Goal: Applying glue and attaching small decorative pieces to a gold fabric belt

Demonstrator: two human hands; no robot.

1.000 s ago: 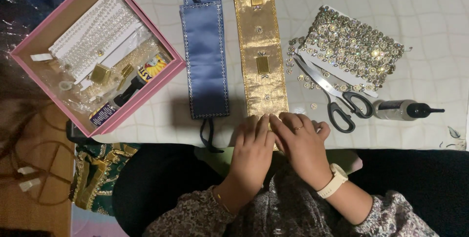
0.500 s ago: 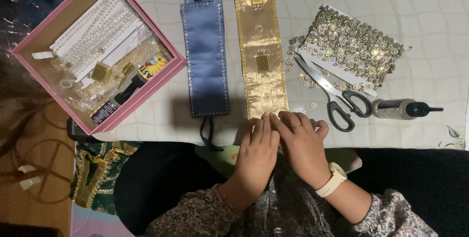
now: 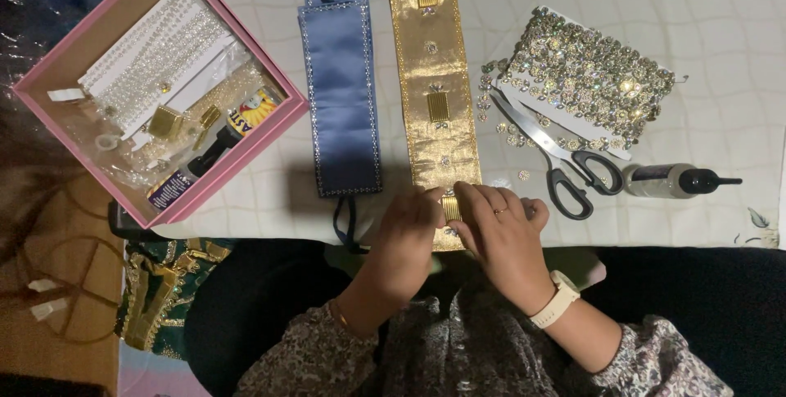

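A long gold fabric band (image 3: 431,69) lies lengthwise on the white table, with small gold rectangular ornaments along it. At its near end my left hand (image 3: 407,237) and my right hand (image 3: 501,233) meet, fingertips pinching a small gold rectangular ornament (image 3: 449,205) against the band. A pale watch sits on my right wrist. Beside the gold band lies a blue satin band (image 3: 341,86) edged with tiny stones.
A pink box (image 3: 155,86) at the left holds pearl trim, gold pieces and a tube of glue. To the right are a roll of rhinestone trim (image 3: 594,78), black-handled scissors (image 3: 557,164) and a small glue bottle (image 3: 675,181). Loose stones lie scattered between them.
My hands have parted slightly, so the gold ornament now shows between my fingertips. Nothing else on the table has moved.
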